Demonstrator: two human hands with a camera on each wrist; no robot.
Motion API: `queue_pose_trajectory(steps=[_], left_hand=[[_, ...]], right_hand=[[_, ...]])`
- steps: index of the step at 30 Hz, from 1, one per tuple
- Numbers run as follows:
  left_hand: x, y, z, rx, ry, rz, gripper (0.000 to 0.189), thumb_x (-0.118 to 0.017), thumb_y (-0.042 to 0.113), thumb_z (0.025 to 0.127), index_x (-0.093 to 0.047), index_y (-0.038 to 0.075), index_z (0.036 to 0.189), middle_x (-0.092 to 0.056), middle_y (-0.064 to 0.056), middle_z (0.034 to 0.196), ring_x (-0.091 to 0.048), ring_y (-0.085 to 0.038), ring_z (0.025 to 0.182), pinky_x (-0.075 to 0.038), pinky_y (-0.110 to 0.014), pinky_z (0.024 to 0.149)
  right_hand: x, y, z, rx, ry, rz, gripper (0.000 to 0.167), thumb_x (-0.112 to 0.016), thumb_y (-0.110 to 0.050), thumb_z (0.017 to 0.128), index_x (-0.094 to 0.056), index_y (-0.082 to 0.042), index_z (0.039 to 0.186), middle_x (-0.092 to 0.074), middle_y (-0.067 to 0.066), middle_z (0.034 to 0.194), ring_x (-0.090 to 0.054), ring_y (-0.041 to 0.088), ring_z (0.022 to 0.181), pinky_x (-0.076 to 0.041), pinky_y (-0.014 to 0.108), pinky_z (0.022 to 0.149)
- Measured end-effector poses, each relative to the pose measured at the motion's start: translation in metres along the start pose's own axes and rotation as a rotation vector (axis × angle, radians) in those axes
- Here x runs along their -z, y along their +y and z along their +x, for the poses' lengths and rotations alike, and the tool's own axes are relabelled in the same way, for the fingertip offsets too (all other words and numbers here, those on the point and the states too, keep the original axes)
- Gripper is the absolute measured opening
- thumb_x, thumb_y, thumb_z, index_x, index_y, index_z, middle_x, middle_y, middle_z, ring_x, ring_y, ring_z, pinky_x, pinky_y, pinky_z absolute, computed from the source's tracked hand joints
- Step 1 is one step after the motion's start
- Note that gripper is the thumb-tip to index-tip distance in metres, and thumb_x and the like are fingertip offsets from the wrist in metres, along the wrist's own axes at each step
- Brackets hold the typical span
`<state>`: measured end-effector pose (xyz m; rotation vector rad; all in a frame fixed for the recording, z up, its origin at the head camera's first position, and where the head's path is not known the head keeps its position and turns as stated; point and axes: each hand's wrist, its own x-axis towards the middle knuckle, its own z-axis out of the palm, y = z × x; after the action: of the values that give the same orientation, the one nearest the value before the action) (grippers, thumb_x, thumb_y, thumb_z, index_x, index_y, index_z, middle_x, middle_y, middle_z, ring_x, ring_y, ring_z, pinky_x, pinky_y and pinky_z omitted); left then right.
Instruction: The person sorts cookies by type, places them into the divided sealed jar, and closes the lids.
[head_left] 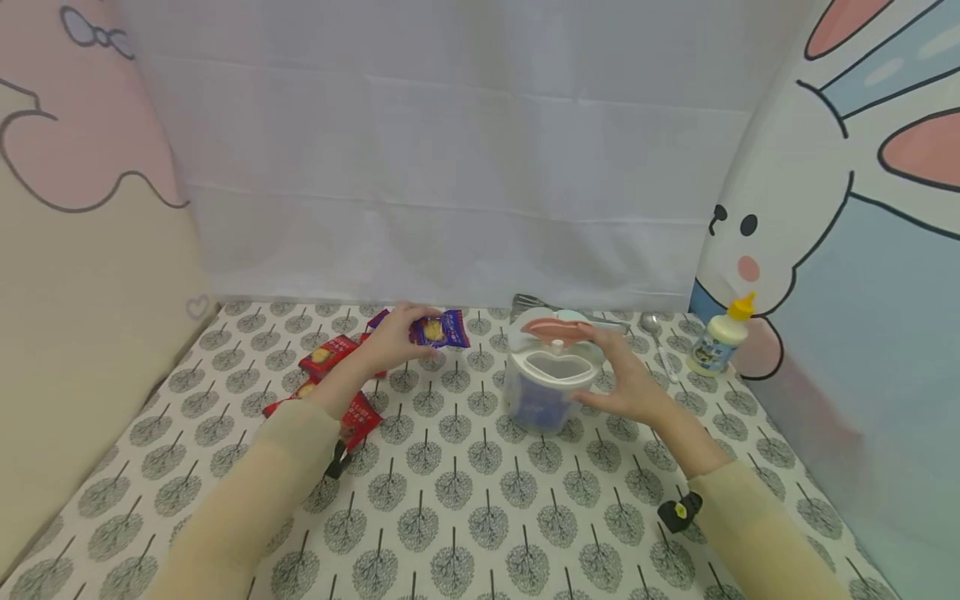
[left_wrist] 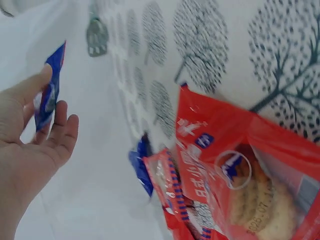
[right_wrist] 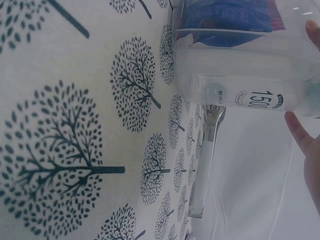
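My left hand (head_left: 397, 337) pinches a small blue cookie packet (head_left: 442, 329) above the table; in the left wrist view the packet (left_wrist: 51, 92) is seen nearly edge-on between thumb and fingers. To the right stands a clear plastic storage container (head_left: 542, 404) with several compartments. A pink flap (head_left: 557, 331) is raised over its uncovered front compartment, and blue packaging (right_wrist: 232, 20) shows through the wall. My right hand (head_left: 630, 379) grips the container near its top, fingers by the flap and thumb lower on the side.
Several red cookie packets (head_left: 358, 421) lie at the left, partly behind the left forearm, with another blue packet (left_wrist: 142, 162) beyond them. Behind the container lies a metal utensil (head_left: 531, 302). A spoon (head_left: 660, 346) and a yellow-capped bottle (head_left: 720, 337) are at the right.
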<state>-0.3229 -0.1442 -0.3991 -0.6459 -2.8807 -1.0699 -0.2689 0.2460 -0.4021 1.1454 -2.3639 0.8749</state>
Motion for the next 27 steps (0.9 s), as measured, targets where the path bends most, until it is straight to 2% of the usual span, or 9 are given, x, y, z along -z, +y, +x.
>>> queue_pose_trajectory(steps=[5, 11, 15, 18, 22, 27], left_hand=[[0.007, 0.022, -0.01, 0.002, 0.054, -0.085, 0.067, -0.077, 0.022, 0.079, -0.047, 0.022, 0.138, -0.042, -0.013, 0.13, -0.05, -0.029, 0.11, -0.048, -0.046, 0.093], [0.016, 0.057, -0.025, -0.054, 0.092, -0.248, 0.074, -0.077, 0.02, 0.078, -0.04, 0.023, 0.142, -0.044, -0.007, 0.129, -0.057, -0.022, 0.1, -0.055, -0.03, 0.083], [0.02, 0.084, -0.037, -0.113, 0.11, -0.33, 0.073, -0.077, 0.015, 0.078, -0.039, 0.02, 0.139, -0.049, -0.003, 0.126, -0.061, -0.021, 0.095, -0.056, -0.03, 0.078], [0.019, 0.101, -0.044, -0.192, 0.119, -0.366, 0.067, -0.077, 0.011, 0.078, -0.041, 0.019, 0.134, -0.055, -0.002, 0.119, -0.062, -0.019, 0.092, -0.056, -0.03, 0.079], [0.011, 0.117, -0.047, -0.347, 0.15, -0.309, 0.066, -0.077, 0.006, 0.076, -0.043, 0.015, 0.132, -0.055, -0.002, 0.118, -0.06, -0.015, 0.092, -0.054, -0.028, 0.084], [-0.003, 0.131, -0.037, -0.513, 0.201, -0.154, 0.066, -0.078, 0.004, 0.074, -0.047, 0.012, 0.132, -0.049, -0.003, 0.126, -0.057, -0.012, 0.1, -0.05, -0.022, 0.09]], right_hand=[[0.001, 0.001, -0.001, -0.004, 0.004, 0.001, 0.102, -0.086, -0.024, 0.064, -0.03, -0.011, 0.147, -0.043, 0.012, 0.136, -0.041, 0.029, 0.124, -0.037, 0.06, 0.1], [0.0, 0.001, 0.0, 0.007, 0.005, -0.002, 0.101, -0.086, -0.026, 0.065, -0.029, -0.01, 0.147, -0.042, 0.012, 0.136, -0.041, 0.028, 0.125, -0.037, 0.059, 0.1], [0.0, 0.002, -0.001, 0.009, 0.009, 0.001, 0.1, -0.085, -0.03, 0.067, -0.029, -0.01, 0.147, -0.042, 0.013, 0.136, -0.041, 0.029, 0.125, -0.037, 0.06, 0.1], [0.0, 0.001, -0.001, 0.005, 0.009, -0.001, 0.1, -0.085, -0.031, 0.067, -0.029, -0.01, 0.147, -0.042, 0.013, 0.136, -0.041, 0.03, 0.125, -0.037, 0.06, 0.1], [0.001, -0.003, 0.001, -0.013, 0.0, -0.01, 0.101, -0.086, -0.027, 0.065, -0.029, -0.011, 0.147, -0.043, 0.013, 0.135, -0.041, 0.031, 0.124, -0.037, 0.061, 0.1], [0.002, -0.004, 0.001, 0.002, 0.004, 0.011, 0.101, -0.087, -0.022, 0.064, -0.03, -0.011, 0.146, -0.043, 0.012, 0.136, -0.039, 0.027, 0.126, -0.035, 0.059, 0.103]])
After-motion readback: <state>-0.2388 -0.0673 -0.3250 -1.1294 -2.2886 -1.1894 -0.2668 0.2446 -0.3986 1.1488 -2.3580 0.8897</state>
